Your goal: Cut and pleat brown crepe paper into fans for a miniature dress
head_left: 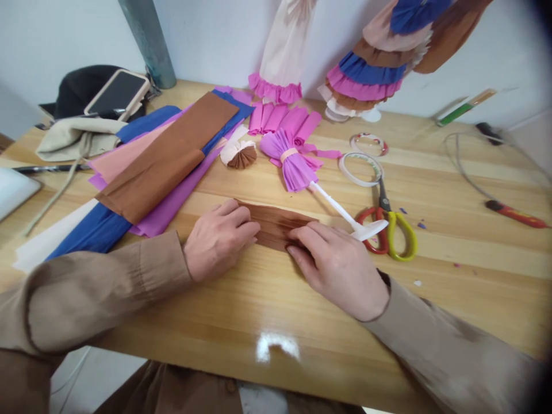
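Note:
A brown crepe paper strip [272, 224] lies on the wooden table between my two hands. Curled fingers of my left hand [222, 237] grip its left end. At the other end, my right hand [334, 259] pinches the paper between thumb and fingers. Fine creases run along the strip. Just beyond it stands a purple crepe paper bundle [297, 164], tied with a pale band on a white stick [334, 201] with a flat white base. A small white and brown paper rosette [239, 154] sits behind my left hand.
Folded crepe paper sheets [168, 155] spread across the left. Scissors [390, 221] and tape rolls [362, 168] lie right of the bundle. Pink paper rolls [284, 121] and ruffled paper dresses [366, 69] are at the back. A phone [118, 92] rests back left; a red-handled tool [515, 214] lies right.

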Demonstrator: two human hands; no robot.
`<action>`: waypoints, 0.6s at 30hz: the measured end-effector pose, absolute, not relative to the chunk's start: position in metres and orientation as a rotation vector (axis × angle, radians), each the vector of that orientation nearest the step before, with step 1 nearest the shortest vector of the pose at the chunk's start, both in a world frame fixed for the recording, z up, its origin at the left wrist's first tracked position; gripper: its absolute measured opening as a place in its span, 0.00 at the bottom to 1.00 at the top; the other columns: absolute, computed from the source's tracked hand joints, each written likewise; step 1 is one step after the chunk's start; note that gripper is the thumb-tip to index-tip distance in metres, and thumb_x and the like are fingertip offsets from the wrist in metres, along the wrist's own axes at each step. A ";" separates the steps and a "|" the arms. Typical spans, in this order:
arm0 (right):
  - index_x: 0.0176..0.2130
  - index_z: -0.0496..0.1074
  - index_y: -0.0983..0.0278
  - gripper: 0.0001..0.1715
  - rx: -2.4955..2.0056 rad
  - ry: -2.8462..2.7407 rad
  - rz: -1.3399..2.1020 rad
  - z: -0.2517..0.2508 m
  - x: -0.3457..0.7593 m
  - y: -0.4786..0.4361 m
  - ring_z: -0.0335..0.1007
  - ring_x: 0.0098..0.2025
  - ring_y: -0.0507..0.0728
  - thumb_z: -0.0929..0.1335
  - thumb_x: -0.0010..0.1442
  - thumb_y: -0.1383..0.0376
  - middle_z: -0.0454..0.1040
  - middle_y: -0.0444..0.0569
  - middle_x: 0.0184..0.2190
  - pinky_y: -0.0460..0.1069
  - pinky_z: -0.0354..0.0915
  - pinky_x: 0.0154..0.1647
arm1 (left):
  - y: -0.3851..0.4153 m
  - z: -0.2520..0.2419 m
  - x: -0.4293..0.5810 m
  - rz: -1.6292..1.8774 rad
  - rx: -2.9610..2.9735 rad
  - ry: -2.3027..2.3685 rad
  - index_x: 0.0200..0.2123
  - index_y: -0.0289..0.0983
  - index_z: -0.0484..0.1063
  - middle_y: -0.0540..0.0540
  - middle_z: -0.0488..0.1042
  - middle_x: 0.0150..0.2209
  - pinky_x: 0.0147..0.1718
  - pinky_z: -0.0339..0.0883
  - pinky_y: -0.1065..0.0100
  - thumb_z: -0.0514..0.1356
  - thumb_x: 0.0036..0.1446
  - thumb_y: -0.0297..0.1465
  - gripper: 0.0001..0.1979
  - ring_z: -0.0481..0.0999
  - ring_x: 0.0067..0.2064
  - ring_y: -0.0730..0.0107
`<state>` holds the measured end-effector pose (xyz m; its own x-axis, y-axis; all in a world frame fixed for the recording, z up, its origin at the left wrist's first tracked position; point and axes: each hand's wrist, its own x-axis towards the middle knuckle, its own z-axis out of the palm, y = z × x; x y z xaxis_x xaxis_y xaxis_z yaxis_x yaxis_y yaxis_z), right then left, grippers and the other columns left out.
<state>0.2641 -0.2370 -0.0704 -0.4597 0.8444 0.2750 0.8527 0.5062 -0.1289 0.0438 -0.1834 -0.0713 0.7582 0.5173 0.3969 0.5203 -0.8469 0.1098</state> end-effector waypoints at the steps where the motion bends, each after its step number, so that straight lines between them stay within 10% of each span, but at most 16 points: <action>1: 0.40 0.71 0.68 0.09 -1.419 -2.445 -0.035 -0.071 0.264 -0.237 0.71 0.33 0.59 0.63 0.62 0.67 0.74 0.53 0.32 0.52 0.65 0.34 | -0.183 -0.071 0.044 -0.655 -2.942 -0.874 0.32 0.34 0.75 0.44 0.71 0.31 0.35 0.65 0.66 0.55 0.61 0.28 0.09 0.64 0.35 0.66; 10: 0.26 0.60 0.61 0.14 -1.069 -2.246 0.175 -0.053 0.263 -0.246 0.62 0.26 0.53 0.66 0.62 0.67 0.65 0.45 0.22 0.50 0.60 0.27 | -0.183 -0.072 0.044 -0.682 -2.944 -0.856 0.29 0.35 0.75 0.44 0.72 0.29 0.32 0.65 0.66 0.54 0.62 0.28 0.12 0.64 0.33 0.66; 18: 0.37 0.69 0.63 0.02 -0.945 -2.397 -0.046 -0.050 0.268 -0.248 0.75 0.37 0.54 0.67 0.62 0.70 0.79 0.50 0.36 0.49 0.69 0.37 | -0.183 -0.072 0.044 -0.666 -2.954 -0.864 0.30 0.35 0.75 0.44 0.72 0.30 0.33 0.65 0.66 0.54 0.62 0.28 0.11 0.65 0.33 0.67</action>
